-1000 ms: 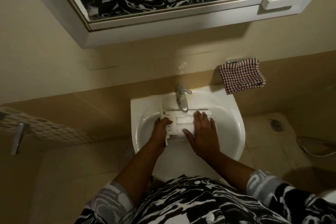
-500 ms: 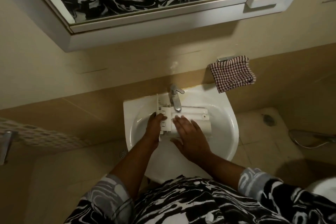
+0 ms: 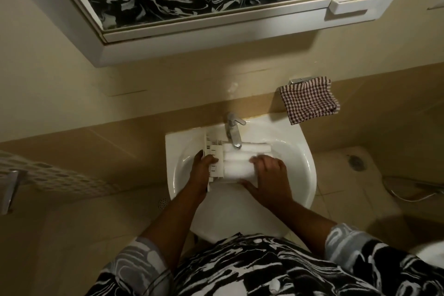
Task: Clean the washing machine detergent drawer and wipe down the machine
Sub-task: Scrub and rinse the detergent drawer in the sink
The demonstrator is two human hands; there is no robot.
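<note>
Below the tap (image 3: 233, 132), my left hand (image 3: 204, 168) is gripping the drawer (image 3: 237, 168) while my right hand (image 3: 271, 175), flat before, is curling its fingers (image 3: 258, 160) round it, scrubbing on.

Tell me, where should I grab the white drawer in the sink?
Grip the drawer by its flat front end, coming from the left, as the left hand does. It lies sideways across the sink, and the tap hangs over its body.
</note>
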